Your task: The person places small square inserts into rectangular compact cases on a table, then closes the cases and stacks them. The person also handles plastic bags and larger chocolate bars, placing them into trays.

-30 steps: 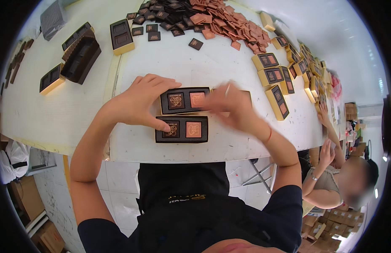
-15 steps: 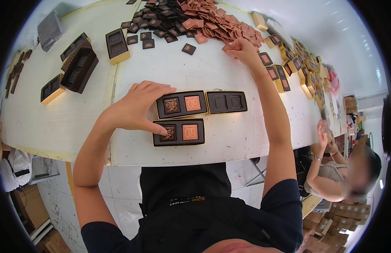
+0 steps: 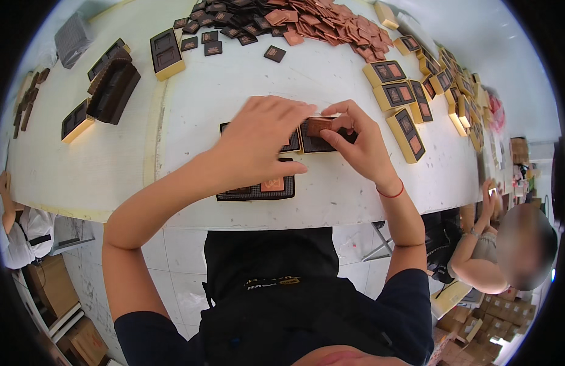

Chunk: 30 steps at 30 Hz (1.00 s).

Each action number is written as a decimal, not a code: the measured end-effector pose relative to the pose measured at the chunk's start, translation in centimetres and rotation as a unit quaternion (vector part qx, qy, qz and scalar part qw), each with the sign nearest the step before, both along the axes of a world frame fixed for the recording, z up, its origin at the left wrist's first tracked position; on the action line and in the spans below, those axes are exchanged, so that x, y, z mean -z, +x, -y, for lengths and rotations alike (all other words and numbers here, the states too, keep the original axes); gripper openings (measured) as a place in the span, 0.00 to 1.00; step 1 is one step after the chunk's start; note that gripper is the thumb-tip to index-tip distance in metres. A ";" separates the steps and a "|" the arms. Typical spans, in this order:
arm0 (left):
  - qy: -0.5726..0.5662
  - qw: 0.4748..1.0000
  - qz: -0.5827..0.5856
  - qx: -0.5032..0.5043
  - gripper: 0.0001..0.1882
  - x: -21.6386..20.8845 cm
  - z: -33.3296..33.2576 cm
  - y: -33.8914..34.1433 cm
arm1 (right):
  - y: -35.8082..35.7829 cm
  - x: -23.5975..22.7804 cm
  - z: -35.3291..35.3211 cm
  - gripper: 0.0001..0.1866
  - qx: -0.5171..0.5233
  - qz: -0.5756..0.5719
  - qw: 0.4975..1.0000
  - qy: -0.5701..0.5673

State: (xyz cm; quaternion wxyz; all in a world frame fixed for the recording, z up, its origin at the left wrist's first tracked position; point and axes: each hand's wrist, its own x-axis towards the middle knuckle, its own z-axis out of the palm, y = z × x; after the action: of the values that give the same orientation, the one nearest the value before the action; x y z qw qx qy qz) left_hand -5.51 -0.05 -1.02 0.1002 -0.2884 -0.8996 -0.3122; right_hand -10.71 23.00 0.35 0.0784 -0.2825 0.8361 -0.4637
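Note:
Between the thumb and fingers of my right hand (image 3: 362, 143) is a copper-coloured chocolate square (image 3: 319, 127), held tilted over the right-hand gift box (image 3: 311, 144) with a black insert. My left hand (image 3: 258, 131) is open, thumb apart from the stretched fingers, slightly blurred. It is over the box beside it and hides most of that one; whether it touches is unclear. Closer to me lies another box (image 3: 285, 190), a copper square (image 3: 272, 184) showing in its right recess and a dark one partly hidden at its left.
Piles of dark squares (image 3: 234, 15) and copper squares (image 3: 337, 27) lie at the far side. Several filled boxes (image 3: 406, 135) stand on the right. Brown trays (image 3: 115, 91) and a gold-sided box (image 3: 167, 55) are on the left. A co-worker (image 3: 483, 256) sits at the right.
My right hand has come back from the copper pile to the right-hand box with a copper square. My left hand has moved right, across the boxes. More filled boxes show at right.

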 end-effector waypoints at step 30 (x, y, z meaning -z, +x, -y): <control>0.015 0.999 -0.037 0.027 0.18 2.2 -2.0 -1.6 | -1.5 -1.7 -1.3 0.06 -0.157 -0.226 0.946 0.173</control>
State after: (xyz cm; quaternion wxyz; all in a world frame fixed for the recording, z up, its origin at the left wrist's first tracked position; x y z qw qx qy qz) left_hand -7.15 1.96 -3.19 0.1292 -0.3220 -0.8827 -0.3169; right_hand -12.24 24.27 2.05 0.0068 -0.4896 0.8444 -0.2176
